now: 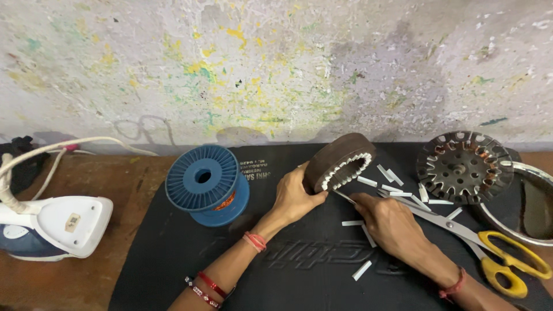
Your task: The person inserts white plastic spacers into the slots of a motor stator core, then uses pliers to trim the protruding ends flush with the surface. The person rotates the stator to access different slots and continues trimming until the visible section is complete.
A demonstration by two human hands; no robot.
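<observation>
My left hand [294,196] grips a dark brown ring-shaped stator core [340,161], holding it tilted on edge over a black mat [276,265]. White paper strips line the slots around its inner opening. My right hand [389,222] sits just right of the core, pinching a thin white strip [344,197] whose tip points at the core's lower rim. Several loose white strips [391,184] lie scattered on the mat around my right hand.
A blue empty wire spool [206,184] stands left of my left hand. Yellow-handled scissors [489,245] lie at the right. A second stator with copper windings [464,167] and a metal bowl [533,201] are far right. A white-and-blue clothes iron [52,227] rests at left.
</observation>
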